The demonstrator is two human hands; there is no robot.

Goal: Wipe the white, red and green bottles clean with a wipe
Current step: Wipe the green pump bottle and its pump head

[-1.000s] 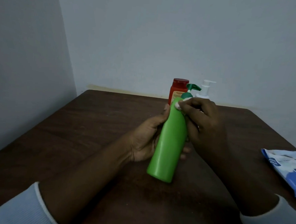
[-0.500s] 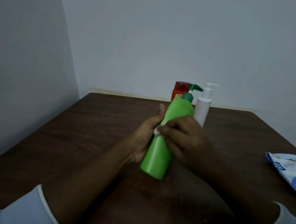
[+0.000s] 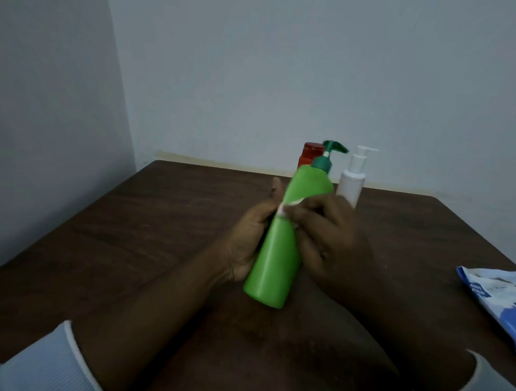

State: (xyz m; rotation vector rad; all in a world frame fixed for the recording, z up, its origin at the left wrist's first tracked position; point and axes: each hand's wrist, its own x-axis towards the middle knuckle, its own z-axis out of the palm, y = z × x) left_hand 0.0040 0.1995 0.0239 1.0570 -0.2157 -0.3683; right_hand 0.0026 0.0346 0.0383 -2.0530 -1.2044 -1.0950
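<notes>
Green bottle (image 3: 277,257) is tilted over the worktop (image 3: 157,234). The right hand (image 3: 329,239) fingers (image 3: 307,210) pinch a white wipe (image 3: 283,210) against its upper body. The left hand (image 3: 248,240) grips its far side. Just behind it stand the red bottle (image 3: 309,153) and the white bottle (image 3: 351,183). The wipe packet (image 3: 498,303) lies well to its right.

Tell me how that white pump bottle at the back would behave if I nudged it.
The white bottle stands tall and narrow, so a nudge near its top would probably tip it. Its round, smooth-looking body suggests it would roll once down. Its weight cannot be judged; the contents are hidden.
</notes>
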